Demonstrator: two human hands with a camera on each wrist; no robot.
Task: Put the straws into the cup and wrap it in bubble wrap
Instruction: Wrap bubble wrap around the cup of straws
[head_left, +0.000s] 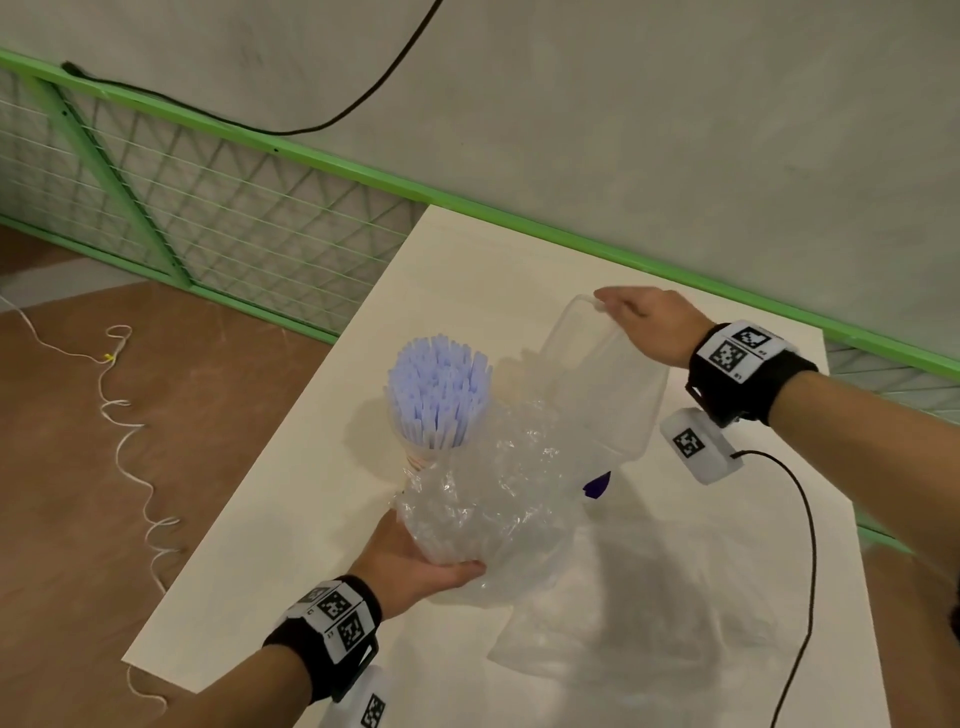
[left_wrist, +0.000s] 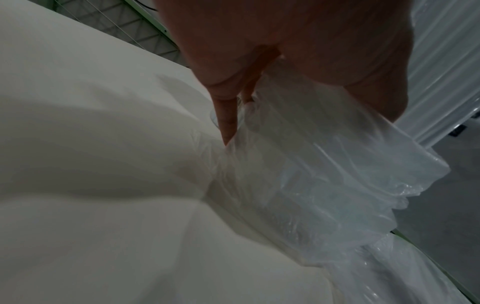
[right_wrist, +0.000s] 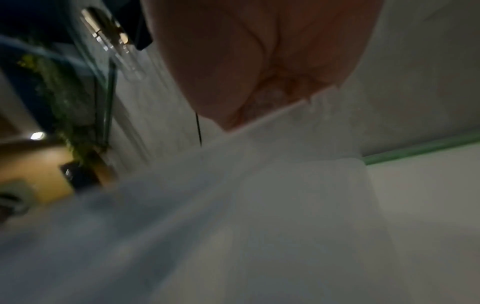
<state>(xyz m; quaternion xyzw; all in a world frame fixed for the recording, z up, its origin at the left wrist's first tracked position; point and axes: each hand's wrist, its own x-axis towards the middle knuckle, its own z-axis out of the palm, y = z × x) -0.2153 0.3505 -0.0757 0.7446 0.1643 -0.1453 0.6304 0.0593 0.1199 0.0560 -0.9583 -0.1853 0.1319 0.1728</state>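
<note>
White table (head_left: 467, 260), corner pointing away, over brown floor (head_left: 78, 467). On top: cup (head_left: 423, 457) packed with pale blue straws (head_left: 439, 395), just beyond left-hand grip; crumpled bubble wrap (head_left: 498, 499) spreading between both grips; flat clear sheet (head_left: 597, 623) nearer; small purple scrap (head_left: 597, 484).

Looking like some kind of data-recording lab setup to me, what with a plain white bench (head_left: 675, 597) sitting by a green wire-mesh fence (head_left: 218, 208), bare grey wall (head_left: 623, 104), loose cables (head_left: 322, 122) hanging around and brown floor (head_left: 78, 467).
</note>
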